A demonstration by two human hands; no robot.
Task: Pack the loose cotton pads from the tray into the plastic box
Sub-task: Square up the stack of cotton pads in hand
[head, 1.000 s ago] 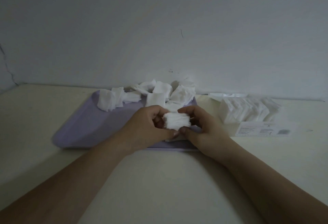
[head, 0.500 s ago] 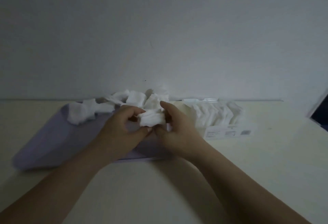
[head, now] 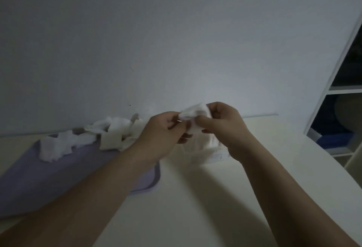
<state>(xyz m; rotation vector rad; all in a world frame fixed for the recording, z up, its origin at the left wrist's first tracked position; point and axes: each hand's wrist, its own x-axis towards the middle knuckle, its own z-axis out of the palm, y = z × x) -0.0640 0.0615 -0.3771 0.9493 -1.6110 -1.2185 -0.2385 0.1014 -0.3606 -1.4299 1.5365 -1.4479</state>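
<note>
Cotton pads [head: 84,141] lie loose in a crumpled heap at the far end of the tray, at 9 o'clock from your hands. Largest in your view is the plain wall [head: 176,31] at 12 o'clock, and below it the pale table [head: 195,197] runs from 3 to 9 o'clock. On the table at 8 o'clock lies the lilac tray [head: 58,172], with your left forearm crossing over its near right corner. A white shelf unit [head: 337,90] stands at 3 o'clock, past the table's end. The plastic box [head: 203,149] sits just beside the tray on its 3 o'clock side, with white pads inside, and is largely hidden behind your wrists. Your left hand [head: 160,139] and right hand [head: 227,127] meet above the box. Both have their fingers curled, pinching the same bunch of pads [head: 193,112], which is held in the air clear of the box and the tray.
</note>
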